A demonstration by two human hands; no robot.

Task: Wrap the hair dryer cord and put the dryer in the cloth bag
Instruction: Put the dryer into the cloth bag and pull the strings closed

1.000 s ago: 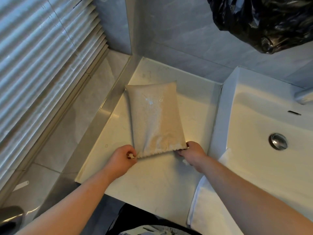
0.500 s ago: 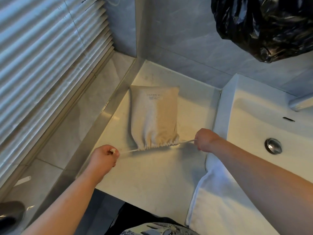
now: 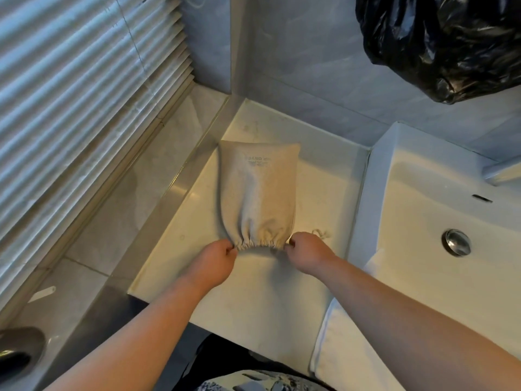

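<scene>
A beige cloth bag (image 3: pixel 258 190) lies bulging on the white counter (image 3: pixel 253 289), its mouth toward me and gathered tight into pleats. My left hand (image 3: pixel 212 262) pinches the left end of the gathered mouth. My right hand (image 3: pixel 308 253) pinches the right end. A loose loop of drawstring (image 3: pixel 321 233) lies on the counter just beyond my right hand. The hair dryer and its cord are hidden; only the bag's filled shape shows.
A white basin (image 3: pixel 417 198) with a metal drain (image 3: pixel 456 241) adjoins the counter on the right. A folded white towel (image 3: pixel 352 351) hangs at the front edge. A black plastic bag (image 3: pixel 451 38) hangs top right. Window blinds (image 3: pixel 70 94) fill the left.
The drawstrings were pulled out sideways half a second ago, cinching the mouth. Both hands have since come back in to the ends of the gathered mouth.
</scene>
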